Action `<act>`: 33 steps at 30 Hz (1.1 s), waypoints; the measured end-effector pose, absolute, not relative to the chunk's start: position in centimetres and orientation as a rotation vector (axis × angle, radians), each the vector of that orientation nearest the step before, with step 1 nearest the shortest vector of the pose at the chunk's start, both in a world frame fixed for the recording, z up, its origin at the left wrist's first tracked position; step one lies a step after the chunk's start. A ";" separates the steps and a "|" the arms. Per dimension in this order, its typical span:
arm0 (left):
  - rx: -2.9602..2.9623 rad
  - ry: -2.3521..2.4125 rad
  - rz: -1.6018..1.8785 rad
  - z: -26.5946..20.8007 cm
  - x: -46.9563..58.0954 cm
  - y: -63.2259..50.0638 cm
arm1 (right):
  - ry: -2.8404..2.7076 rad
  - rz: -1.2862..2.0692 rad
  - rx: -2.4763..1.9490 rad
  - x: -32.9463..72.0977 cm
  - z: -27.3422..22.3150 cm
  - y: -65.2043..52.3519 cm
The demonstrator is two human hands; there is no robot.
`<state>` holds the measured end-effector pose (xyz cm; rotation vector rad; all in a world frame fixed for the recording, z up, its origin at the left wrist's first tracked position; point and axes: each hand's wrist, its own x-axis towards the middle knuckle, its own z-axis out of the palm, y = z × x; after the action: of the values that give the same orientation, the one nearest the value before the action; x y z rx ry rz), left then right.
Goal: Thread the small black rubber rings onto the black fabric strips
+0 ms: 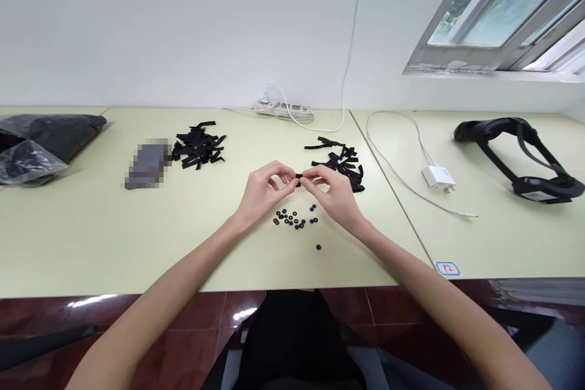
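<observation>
My left hand (pixel 270 187) and my right hand (pixel 333 190) meet above the table, each in a pinch. Between their fingertips is a small black strip (pixel 298 177), mostly hidden by the fingers. Just below the hands lie several small round black discs (pixel 290 219), some showing a pale centre, with one disc (pixel 319 247) apart from the rest nearer the table edge. Behind my right hand spreads a pile of black strips (pixel 342 161). Farther left, another pile of black strips (pixel 198 146) lies beyond my left hand.
A blurred-out dark object (pixel 148 163) lies beside the left pile. At far left is a clear plastic bag (pixel 34 161) with black contents. A power strip (pixel 283 109) sits by the wall. To the right are a white charger (pixel 437 178) with cable and a black headset (pixel 516 158).
</observation>
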<state>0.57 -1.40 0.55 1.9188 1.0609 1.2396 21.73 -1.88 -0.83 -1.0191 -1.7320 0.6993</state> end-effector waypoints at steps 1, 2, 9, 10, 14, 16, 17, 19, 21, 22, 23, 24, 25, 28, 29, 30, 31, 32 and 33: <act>1.893 1.054 1.230 0.7 0.6 -1.4 | -1.731 0.714 -1.025 21.8 -0.8 -1.8; 1.865 1.047 1.222 0.8 0.6 -1.4 | -1.734 0.730 -1.030 21.8 -0.8 -1.8; 1.715 1.026 1.186 0.9 0.5 -1.2 | -1.702 0.762 -1.058 22.0 -0.3 -1.8; 1.706 1.027 1.188 0.9 0.5 -1.2 | -1.713 0.755 -1.084 22.0 -0.3 -1.8; 1.676 1.011 1.199 0.7 0.5 -1.0 | -1.788 0.698 -1.132 22.2 -0.4 -1.9; 1.653 1.008 1.200 0.6 0.4 -0.9 | -1.810 0.682 -1.138 22.2 -0.5 -2.0; 1.640 1.008 1.199 0.6 0.4 -0.9 | -1.814 0.681 -1.145 22.2 -0.5 -2.0; 1.621 1.003 1.190 0.5 0.4 -0.8 | -1.797 0.678 -1.134 22.1 -0.5 -2.0; 1.616 0.988 1.167 0.5 0.4 -0.7 | -1.768 0.685 -1.080 22.0 -0.5 -2.0; 1.618 0.980 1.151 0.6 0.4 -0.7 | -1.757 0.694 -1.044 22.0 -0.5 -2.0; 1.623 0.972 1.135 0.6 0.3 -0.7 | -1.748 0.703 -1.008 21.9 -0.4 -2.0; 1.628 0.966 1.120 0.6 0.3 -0.6 | -1.741 0.713 -0.979 21.9 -0.4 -2.0; 1.634 0.962 1.109 0.7 0.2 -0.7 | -1.731 0.724 -0.961 21.8 -0.4 -2.0; 1.657 0.963 1.093 0.9 0.1 -0.7 | -1.699 0.749 -0.947 21.8 -0.2 -2.0; 1.667 0.966 1.088 1.0 0.1 -0.8 | -1.696 0.752 -0.951 21.9 -0.2 -2.1; 1.676 0.970 1.084 1.0 0.0 -0.8 | -1.699 0.750 -0.958 21.9 -0.1 -2.1; 1.684 0.972 1.083 1.1 0.0 -0.8 | -1.704 0.743 -0.962 21.9 -0.1 -2.1; 1.692 0.975 1.082 1.1 0.0 -0.8 | -1.710 0.735 -0.964 21.9 -0.1 -2.1; 1.699 0.977 1.082 1.1 0.0 -0.8 | -1.715 0.728 -0.965 21.9 0.0 -2.1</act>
<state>0.04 -0.84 1.09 1.6990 0.9772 1.0817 21.95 -2.06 -0.04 -0.9651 -1.7152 0.7283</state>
